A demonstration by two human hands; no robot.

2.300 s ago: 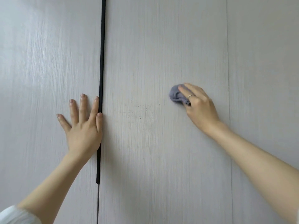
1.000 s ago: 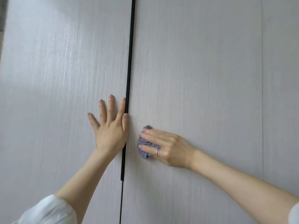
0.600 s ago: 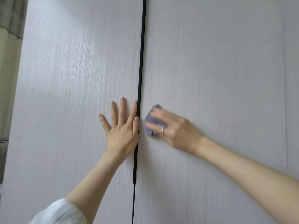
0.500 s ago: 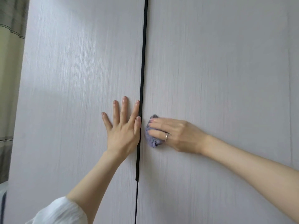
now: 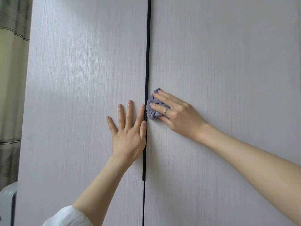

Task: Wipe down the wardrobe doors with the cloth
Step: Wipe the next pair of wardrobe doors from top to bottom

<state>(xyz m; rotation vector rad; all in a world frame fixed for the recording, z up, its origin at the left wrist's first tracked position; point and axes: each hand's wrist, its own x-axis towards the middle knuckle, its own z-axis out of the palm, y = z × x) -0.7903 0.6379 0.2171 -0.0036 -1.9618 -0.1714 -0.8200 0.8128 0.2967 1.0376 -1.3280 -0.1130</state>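
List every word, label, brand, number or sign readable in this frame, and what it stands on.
None: no text shows anywhere.
The wardrobe doors show only plain wood grain.
The cloth under the right hand carries no visible label.
The ring is too small to show any marking.
The curtain shows stripes only.

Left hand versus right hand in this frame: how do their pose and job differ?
The left hand lies flat with fingers spread and pointing up, holding nothing; the right hand presses the bunched grey cloth under sideways-pointing fingers. The left hand rests on the left door; the right hand works on the right door. Only the right hand wears a ring. Both sit beside the black handle strip.
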